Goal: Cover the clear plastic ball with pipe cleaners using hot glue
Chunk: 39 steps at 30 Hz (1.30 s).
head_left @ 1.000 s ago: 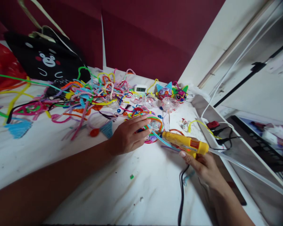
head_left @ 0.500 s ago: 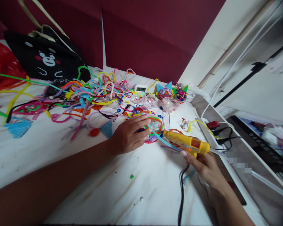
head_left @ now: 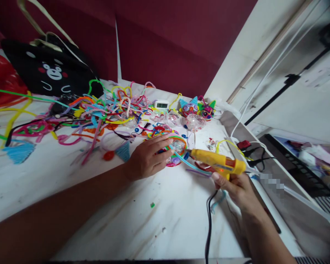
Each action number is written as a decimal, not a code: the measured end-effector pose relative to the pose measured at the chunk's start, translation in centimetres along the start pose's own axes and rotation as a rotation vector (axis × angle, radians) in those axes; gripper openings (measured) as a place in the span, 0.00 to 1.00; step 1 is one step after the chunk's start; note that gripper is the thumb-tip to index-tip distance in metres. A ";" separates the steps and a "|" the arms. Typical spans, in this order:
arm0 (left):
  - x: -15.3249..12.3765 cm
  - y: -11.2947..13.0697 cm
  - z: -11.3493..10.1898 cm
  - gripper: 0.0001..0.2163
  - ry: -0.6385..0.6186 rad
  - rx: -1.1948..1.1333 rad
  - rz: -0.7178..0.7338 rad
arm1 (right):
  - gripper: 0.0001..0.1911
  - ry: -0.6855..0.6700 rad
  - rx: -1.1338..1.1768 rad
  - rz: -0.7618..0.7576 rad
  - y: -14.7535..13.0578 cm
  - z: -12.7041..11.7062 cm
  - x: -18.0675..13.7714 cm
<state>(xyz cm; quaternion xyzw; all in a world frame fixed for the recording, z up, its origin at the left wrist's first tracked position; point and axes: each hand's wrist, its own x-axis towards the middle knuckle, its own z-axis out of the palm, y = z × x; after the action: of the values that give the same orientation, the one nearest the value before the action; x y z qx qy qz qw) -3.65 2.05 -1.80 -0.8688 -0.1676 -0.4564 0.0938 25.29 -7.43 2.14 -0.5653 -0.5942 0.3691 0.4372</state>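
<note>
My left hand [head_left: 151, 156] is closed around the left side of a round craft piece [head_left: 178, 144], a clear ball ringed with coloured pipe cleaners and buttons. Its palm side is hidden. A yellow hot glue gun [head_left: 217, 160] is gripped in my right hand [head_left: 236, 187], its nozzle pointing left at the ball's right rim; whether the tip touches cannot be made out. A light-blue pipe cleaner [head_left: 191, 164] runs from under my left fingertips to my right thumb, which pins its end by the gun. The gun's orange light glows.
Tangled pipe cleaners [head_left: 99, 110] cover the back left, before a black bag [head_left: 52, 71]. A small digital clock [head_left: 161, 105], clear half-balls [head_left: 173, 118] and decorated cat heads [head_left: 189, 107] stand behind. A black cord [head_left: 208, 227] hangs below the gun; a power strip [head_left: 246, 152] lies right.
The glue gun's nozzle has risen slightly along the ball's right rim. My left hand keeps its hold on the ball. The whole view has shifted a little.
</note>
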 end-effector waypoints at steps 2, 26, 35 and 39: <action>0.1 0.0 0.0 0.16 0.007 0.003 -0.004 | 0.20 0.050 0.057 0.042 0.0 -0.9 0.7; 0.3 0.0 -0.2 0.15 0.032 0.058 0.018 | 0.13 -0.025 -0.454 -0.211 -2.4 2.9 2.2; 0.2 -0.1 -0.2 0.16 0.009 0.069 0.035 | 0.11 -0.120 -0.386 -0.439 -1.6 5.4 2.8; 0.3 0.1 -0.3 0.16 0.007 0.069 0.040 | 0.11 -0.122 -0.445 -0.680 -2.3 4.7 3.9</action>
<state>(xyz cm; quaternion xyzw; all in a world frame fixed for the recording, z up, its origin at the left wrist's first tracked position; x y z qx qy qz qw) -3.69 1.95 -1.41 -0.8668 -0.1653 -0.4512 0.1332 20.18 -3.51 3.06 -0.3944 -0.8373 0.0990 0.3654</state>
